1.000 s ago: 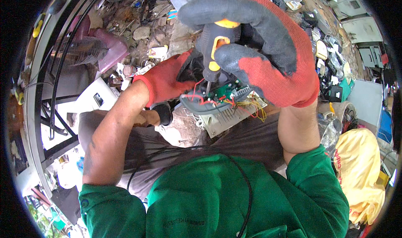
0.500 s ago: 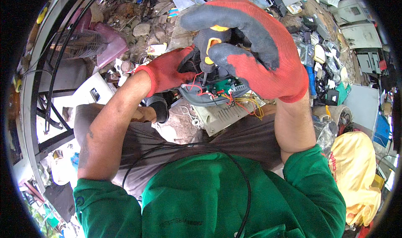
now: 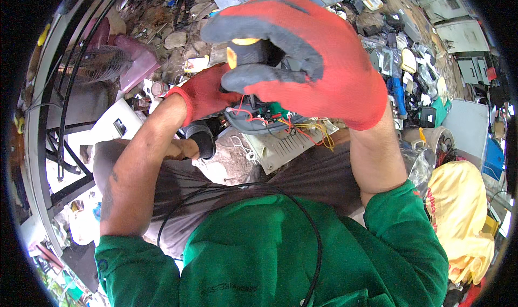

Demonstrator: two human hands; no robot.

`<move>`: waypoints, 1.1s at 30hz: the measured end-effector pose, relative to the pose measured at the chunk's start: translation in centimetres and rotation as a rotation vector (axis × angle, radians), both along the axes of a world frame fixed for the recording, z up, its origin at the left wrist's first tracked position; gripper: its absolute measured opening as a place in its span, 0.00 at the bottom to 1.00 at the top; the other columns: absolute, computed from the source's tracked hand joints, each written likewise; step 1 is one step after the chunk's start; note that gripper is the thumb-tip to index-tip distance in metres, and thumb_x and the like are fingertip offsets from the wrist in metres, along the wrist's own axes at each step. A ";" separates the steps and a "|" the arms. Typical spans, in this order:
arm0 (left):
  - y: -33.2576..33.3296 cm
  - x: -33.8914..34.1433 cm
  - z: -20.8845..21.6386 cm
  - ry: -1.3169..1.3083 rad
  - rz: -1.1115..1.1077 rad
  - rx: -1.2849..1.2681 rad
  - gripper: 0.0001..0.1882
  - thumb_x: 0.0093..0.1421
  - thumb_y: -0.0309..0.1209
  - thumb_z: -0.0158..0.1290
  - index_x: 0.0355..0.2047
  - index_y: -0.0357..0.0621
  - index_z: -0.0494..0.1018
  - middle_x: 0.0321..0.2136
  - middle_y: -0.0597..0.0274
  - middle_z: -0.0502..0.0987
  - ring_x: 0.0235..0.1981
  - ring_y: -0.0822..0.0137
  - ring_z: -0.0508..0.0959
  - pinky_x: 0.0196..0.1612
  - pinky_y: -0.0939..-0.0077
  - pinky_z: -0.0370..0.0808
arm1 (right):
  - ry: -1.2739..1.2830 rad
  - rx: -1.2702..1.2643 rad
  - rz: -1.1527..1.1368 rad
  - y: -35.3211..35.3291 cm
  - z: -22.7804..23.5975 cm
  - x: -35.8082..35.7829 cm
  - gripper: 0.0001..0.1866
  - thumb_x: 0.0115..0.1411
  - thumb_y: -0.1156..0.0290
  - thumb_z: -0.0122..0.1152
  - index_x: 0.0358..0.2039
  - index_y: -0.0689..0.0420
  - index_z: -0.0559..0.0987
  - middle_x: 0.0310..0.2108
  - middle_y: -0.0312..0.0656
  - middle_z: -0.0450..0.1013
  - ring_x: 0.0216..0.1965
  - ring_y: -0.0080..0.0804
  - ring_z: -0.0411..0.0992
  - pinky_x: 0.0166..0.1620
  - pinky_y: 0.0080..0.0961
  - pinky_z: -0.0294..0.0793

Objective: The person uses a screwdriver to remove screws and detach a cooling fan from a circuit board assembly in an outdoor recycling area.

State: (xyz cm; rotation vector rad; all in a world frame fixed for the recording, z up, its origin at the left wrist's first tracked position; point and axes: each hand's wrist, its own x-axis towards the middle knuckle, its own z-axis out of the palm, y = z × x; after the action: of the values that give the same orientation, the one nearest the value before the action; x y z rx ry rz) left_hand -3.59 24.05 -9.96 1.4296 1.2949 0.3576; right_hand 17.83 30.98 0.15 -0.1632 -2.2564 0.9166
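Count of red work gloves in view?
2: one on the left hand, beside the grey casing; one on the right hand, around the black-and-yellow tool. Others may be hidden.

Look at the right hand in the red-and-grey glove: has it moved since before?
Yes. The right hand has moved leftward, nearer the shiny pink plastic piece at the left.

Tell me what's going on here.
A person in red-and-black gloves has an opened grey housing in front of them. The right hand grips a black-and-yellow screwdriver, its shaft pointing down toward the green circuit board inside; whether the tip touches is hidden. The left hand is at the housing's left side, fingers partly hidden. Red and yellow wires trail over a cream slotted panel.
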 end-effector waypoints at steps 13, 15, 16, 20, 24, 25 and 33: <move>-0.4 -0.5 -0.1 -0.060 0.010 0.009 0.29 0.56 0.30 0.64 0.57 0.42 0.69 0.50 0.55 0.78 0.51 0.63 0.77 0.56 0.68 0.72 | -0.028 0.095 0.018 -2.0 -0.5 -1.7 0.28 0.48 0.60 0.73 0.51 0.43 0.79 0.43 0.42 0.74 0.39 0.47 0.77 0.39 0.39 0.78; -0.5 -0.6 -0.2 -0.067 0.018 0.018 0.29 0.55 0.30 0.64 0.56 0.42 0.69 0.50 0.55 0.78 0.51 0.63 0.77 0.55 0.68 0.72 | -0.017 0.134 -0.016 -2.2 -0.7 -2.0 0.27 0.48 0.61 0.73 0.51 0.44 0.79 0.43 0.43 0.74 0.39 0.47 0.77 0.39 0.38 0.78; -0.7 -0.7 -0.2 -0.073 0.018 0.025 0.28 0.55 0.30 0.64 0.56 0.42 0.69 0.50 0.55 0.78 0.51 0.64 0.77 0.55 0.68 0.73 | -0.008 0.175 -0.056 -2.5 -1.1 -2.3 0.27 0.48 0.61 0.73 0.50 0.44 0.79 0.43 0.43 0.74 0.39 0.48 0.77 0.39 0.38 0.78; -0.9 -0.6 -0.5 -0.096 0.020 0.044 0.28 0.55 0.29 0.65 0.56 0.42 0.70 0.49 0.56 0.78 0.50 0.64 0.77 0.55 0.68 0.73 | -0.087 0.172 -0.044 -3.0 -0.8 -2.3 0.26 0.48 0.64 0.72 0.50 0.46 0.80 0.45 0.45 0.73 0.40 0.48 0.76 0.40 0.38 0.78; -1.0 -0.7 -0.6 -0.105 0.031 0.065 0.28 0.55 0.29 0.65 0.55 0.43 0.70 0.49 0.57 0.78 0.50 0.65 0.77 0.54 0.68 0.73 | -0.074 0.087 0.046 -2.5 -0.1 -2.1 0.26 0.48 0.65 0.71 0.51 0.45 0.80 0.41 0.45 0.74 0.42 0.48 0.75 0.41 0.37 0.77; -0.9 -0.6 -0.7 -0.112 0.032 0.070 0.28 0.55 0.28 0.65 0.55 0.43 0.70 0.49 0.57 0.78 0.50 0.65 0.77 0.54 0.69 0.73 | -0.028 0.079 0.078 -2.0 -0.3 -2.2 0.26 0.48 0.66 0.71 0.50 0.46 0.80 0.41 0.45 0.74 0.42 0.48 0.75 0.41 0.37 0.77; -0.9 -0.7 -0.2 -0.180 0.039 0.138 0.27 0.54 0.28 0.65 0.54 0.43 0.71 0.48 0.59 0.79 0.49 0.66 0.77 0.53 0.69 0.74 | 0.121 0.283 0.235 1.2 -3.2 -3.2 0.28 0.54 0.68 0.67 0.56 0.59 0.74 0.48 0.51 0.74 0.46 0.47 0.74 0.46 0.38 0.76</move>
State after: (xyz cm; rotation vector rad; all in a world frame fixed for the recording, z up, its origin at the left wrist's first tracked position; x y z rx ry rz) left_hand -4.32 23.19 -10.14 1.4525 1.1709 0.5982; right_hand 14.59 32.20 -3.02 0.2821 -2.2936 0.6911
